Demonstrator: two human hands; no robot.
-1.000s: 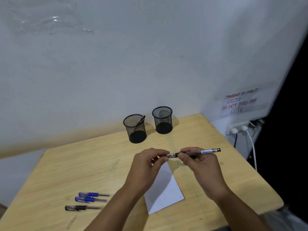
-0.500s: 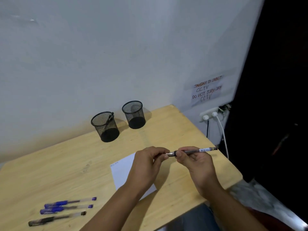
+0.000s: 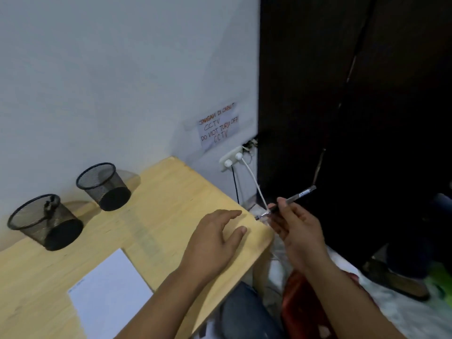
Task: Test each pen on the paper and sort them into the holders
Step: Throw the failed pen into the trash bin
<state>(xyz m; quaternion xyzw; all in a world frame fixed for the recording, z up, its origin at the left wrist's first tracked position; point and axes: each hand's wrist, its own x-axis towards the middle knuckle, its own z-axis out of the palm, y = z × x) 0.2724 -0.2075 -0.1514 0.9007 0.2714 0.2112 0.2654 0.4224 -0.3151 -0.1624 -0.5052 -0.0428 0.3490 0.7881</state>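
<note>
Pen sits in my right hand, pinched between thumb and fingers near its grip end, held off the right edge of the wooden table at about 3 o'clock from the table's middle. It is a dark-barrelled pen with a white label near its rear end; that end angles up toward 2 o'clock and the tip points down toward 8 o'clock, bare metal showing at the point. My left hand hovers flat over the table's right corner, fingers straight and slightly spread, holding nothing; whether the palm touches the wood I cannot tell. White paper lies on the table at roughly 7 o'clock from my left hand, its near corner cut off by my forearm. Two black mesh holders stand well apart from the paper along the wall side: the left holder at about 9 o'clock has a dark pen top sticking up over its rim, and the right holder, at about 10 o'clock, shows no contents that I can make out. On the wall at 12 o'clock a handwritten notice reads "DO NOT TURN OFF CCTV", with a white power strip below it carrying two plugs, one black cord and one white cord hanging down behind the pen.
</note>
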